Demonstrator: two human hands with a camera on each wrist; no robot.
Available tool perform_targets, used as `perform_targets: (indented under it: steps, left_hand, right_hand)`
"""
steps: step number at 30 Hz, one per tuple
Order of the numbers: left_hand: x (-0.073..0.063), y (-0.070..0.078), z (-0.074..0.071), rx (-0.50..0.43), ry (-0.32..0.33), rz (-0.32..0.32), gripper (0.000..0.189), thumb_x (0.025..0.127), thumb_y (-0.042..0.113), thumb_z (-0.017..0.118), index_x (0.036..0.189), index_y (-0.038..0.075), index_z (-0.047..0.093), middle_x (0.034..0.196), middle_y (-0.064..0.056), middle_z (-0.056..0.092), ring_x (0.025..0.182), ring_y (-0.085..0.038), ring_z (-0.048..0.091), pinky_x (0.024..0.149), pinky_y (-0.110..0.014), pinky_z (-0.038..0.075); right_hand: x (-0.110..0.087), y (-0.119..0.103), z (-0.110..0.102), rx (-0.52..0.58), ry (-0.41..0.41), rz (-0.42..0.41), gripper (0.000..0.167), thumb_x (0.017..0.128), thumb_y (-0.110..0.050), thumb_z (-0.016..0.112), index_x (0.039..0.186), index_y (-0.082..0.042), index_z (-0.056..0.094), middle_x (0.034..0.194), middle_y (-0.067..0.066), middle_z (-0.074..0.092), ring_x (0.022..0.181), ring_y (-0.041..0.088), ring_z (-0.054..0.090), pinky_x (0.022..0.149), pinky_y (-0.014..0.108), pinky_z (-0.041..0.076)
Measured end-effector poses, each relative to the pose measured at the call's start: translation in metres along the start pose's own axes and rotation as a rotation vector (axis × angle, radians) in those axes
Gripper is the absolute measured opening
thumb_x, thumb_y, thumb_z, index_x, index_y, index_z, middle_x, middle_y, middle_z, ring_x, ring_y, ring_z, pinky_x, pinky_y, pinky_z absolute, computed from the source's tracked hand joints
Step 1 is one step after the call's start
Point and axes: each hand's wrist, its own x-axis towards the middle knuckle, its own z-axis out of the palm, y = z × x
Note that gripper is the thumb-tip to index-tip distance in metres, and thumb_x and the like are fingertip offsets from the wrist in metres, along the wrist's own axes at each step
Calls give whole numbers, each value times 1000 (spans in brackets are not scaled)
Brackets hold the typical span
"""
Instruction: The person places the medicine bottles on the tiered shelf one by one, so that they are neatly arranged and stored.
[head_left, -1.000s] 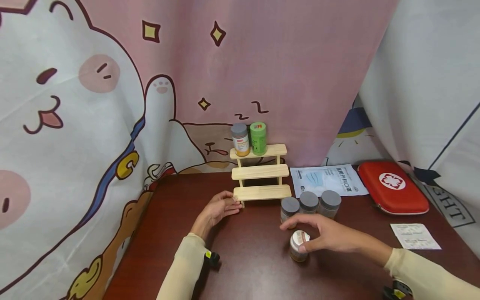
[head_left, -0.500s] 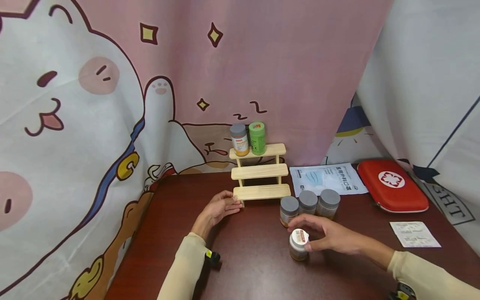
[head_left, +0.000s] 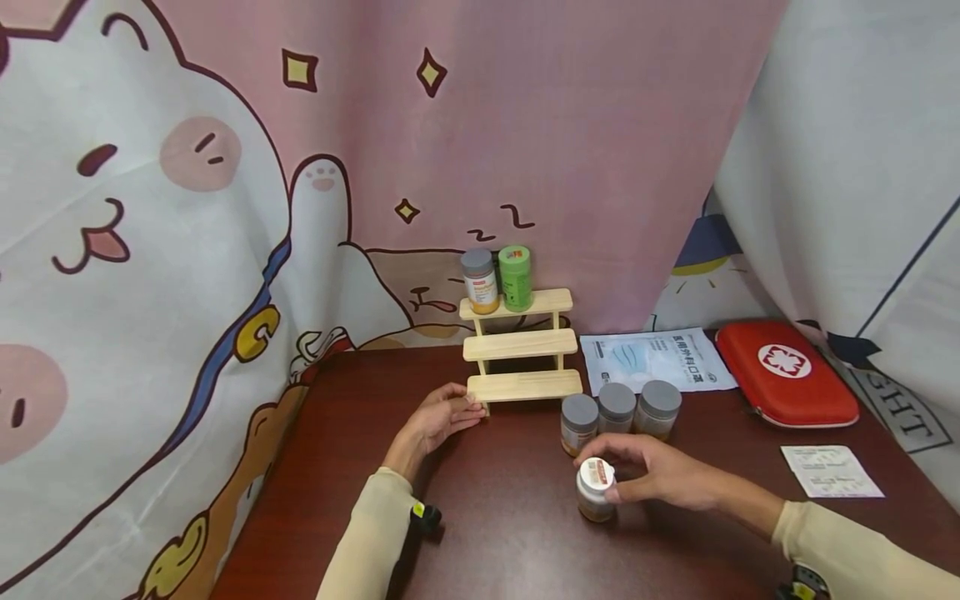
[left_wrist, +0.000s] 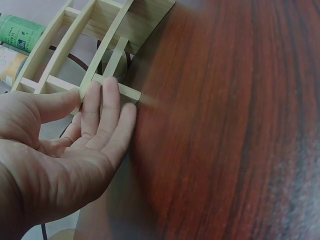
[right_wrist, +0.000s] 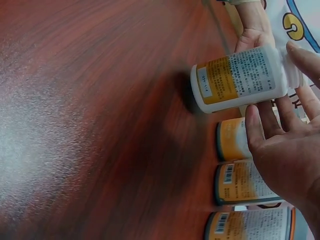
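Observation:
My right hand pinches a white pill bottle near its cap, thumb at the near side and fingers behind. In the right wrist view that bottle shows a yellow and white label; whether its base touches the table I cannot tell. My left hand holds the front left corner of a three-step wooden display shelf, thumb against the lowest plank and fingers by the leg in the left wrist view. An orange-and-white bottle with a grey lid and a green bottle stand on the top step.
Three grey-lidded bottles stand in a row right of the shelf, just beyond my right hand. Behind them lies a face mask packet. Farther right are a red first-aid case and a white blister pack. A printed curtain hangs behind.
My right hand's fingers have closed in around the white bottle's cap, from a wider spread. The bottle has hardly moved. My left hand has stayed at the shelf corner.

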Motion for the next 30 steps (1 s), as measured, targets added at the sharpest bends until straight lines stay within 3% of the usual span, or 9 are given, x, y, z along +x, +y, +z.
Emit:
perform_targets:
  steps: [8,15,23,30]
  left_hand:
    - [-1,0,-2,4,3,9,16,106,4,56,122,4,52,102,-10,76,98,-20,77,106,-47,60]
    - [0,-1,-4,-6,10,-5,16,106,5,58,121,5,52,107,-13,76,104,-24,77,113,-52,55]
    - [-1,0,-1,-6,2,5,17,107,6,58,122,5,51,103,-9,77,101,-20,77,114,-51,54]
    - [0,0,-1,-15,-7,7,15,107,6,57,121,6,52,100,-7,77,97,-17,76,114,-52,54]
  right_hand:
    - [10,-20,-1,-34,-6,61,43,98,-5,72,140,-10,60,135,11,67,124,16,65,110,25,53]
    - [25,-44,-7,-61,1,99,46,98,-7,73,141,-7,58,135,13,66,121,15,66,105,28,56]
    - [45,-78,-22,-185,44,166,44,98,-16,76,139,-20,62,134,7,65,120,23,64,101,34,57]
    - [60,-98,-40,-234,93,133,42,98,-16,76,137,-17,62,134,5,64,119,21,64,102,36,57]
